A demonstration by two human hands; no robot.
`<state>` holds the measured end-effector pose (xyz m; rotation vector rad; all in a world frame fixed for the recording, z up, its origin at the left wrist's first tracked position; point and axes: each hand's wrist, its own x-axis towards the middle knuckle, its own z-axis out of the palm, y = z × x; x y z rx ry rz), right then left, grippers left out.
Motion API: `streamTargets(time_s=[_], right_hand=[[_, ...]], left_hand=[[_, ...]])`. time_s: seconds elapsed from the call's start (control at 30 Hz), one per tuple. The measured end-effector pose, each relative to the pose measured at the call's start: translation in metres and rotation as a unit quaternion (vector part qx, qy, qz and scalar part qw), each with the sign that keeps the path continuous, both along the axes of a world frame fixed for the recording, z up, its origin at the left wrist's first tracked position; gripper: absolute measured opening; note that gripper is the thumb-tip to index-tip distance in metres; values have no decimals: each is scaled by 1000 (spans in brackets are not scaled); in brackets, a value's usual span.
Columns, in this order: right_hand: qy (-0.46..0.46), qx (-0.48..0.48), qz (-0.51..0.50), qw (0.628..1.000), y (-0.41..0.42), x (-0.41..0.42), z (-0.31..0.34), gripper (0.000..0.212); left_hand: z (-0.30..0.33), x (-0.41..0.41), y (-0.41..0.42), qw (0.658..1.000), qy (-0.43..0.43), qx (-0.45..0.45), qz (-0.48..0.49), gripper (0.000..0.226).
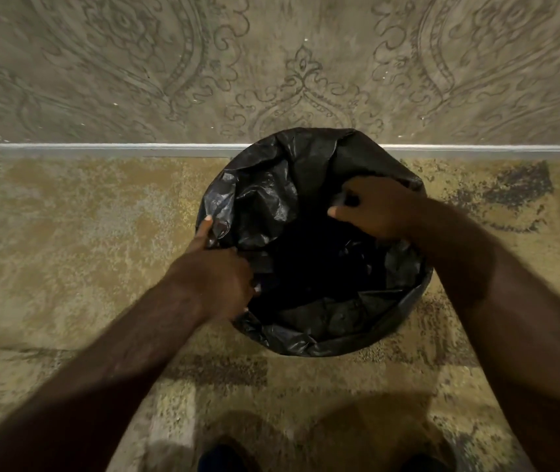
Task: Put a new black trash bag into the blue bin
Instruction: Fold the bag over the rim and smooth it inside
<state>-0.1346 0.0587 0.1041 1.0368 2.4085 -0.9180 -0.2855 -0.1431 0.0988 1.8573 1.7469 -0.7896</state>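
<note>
A black trash bag (271, 199) lies spread over a round bin on the floor, folded out over its whole rim, so no blue of the bin shows. The bag's dark opening faces up at the centre. My left hand (217, 270) grips the bag's edge at the left side of the rim, with the thumb stretched along the plastic. My right hand (374, 209) pinches a fold of the bag at the upper right of the rim.
The bin stands on a worn yellow-brown carpet (84, 240). A metal strip (101, 149) runs across behind it, at the foot of a patterned grey-beige surface (271, 63). My dark shoes (224, 458) show at the bottom edge.
</note>
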Motion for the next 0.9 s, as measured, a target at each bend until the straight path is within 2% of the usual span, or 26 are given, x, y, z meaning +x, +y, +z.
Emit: streamTargets(time_s=[0.07, 0.13, 0.2, 0.23, 0.27, 0.3, 0.4, 0.47, 0.53, 0.57, 0.6, 0.67, 0.7, 0.73, 0.8, 0.83, 0.9], right_hand=[[30, 39, -26, 998, 4, 2, -1, 53], [62, 43, -33, 997, 2, 5, 1, 54], [109, 38, -43, 992, -5, 10, 4, 47], [134, 25, -54, 989, -11, 13, 5, 39], [152, 5, -68, 986, -18, 16, 5, 30], [154, -21, -71, 985, -26, 20, 6, 23], [85, -113, -6, 990, -49, 34, 3, 17], [16, -163, 37, 986, -63, 42, 0, 32], [-36, -154, 52, 986, -69, 48, -3, 50], [-44, -141, 50, 988, -71, 50, -3, 55], [-43, -123, 46, 990, -72, 53, -3, 58], [-45, -90, 48, 994, -74, 58, -4, 56], [-37, -75, 47, 995, -75, 60, -3, 51], [-18, -56, 46, 997, -76, 62, -3, 42], [79, 27, 10, 996, -80, 67, -2, 25], [147, 99, -30, 984, -82, 72, -3, 22], [268, 222, -178, 921, -87, 81, -5, 14]], left_hand=[[5, -5, -3, 998, 4, -51, 41, 39], [9, -8, -5, 994, -62, 8, 92, 37], [13, -8, 2, 957, -168, 179, 151, 34], [14, -7, 9, 922, -217, 263, 184, 32], [15, -7, 19, 886, -266, 307, 224, 32], [13, -7, 30, 856, -318, 302, 273, 32], [-3, -2, 66, 765, -463, 141, 424, 35], [-19, -8, 84, 730, -468, 124, 482, 52], [-31, -21, 94, 697, -448, 166, 534, 64], [-35, -27, 97, 694, -439, 182, 541, 62], [-37, -30, 98, 712, -422, 194, 526, 59], [-34, -27, 91, 800, -324, 243, 444, 53], [-33, -23, 85, 824, -276, 292, 399, 49], [-29, -19, 78, 825, -247, 347, 372, 42], [-19, -14, 67, 784, -241, 445, 359, 25], [-16, -15, 62, 766, -238, 484, 351, 20], [-14, -23, 52, 760, -189, 531, 325, 18]])
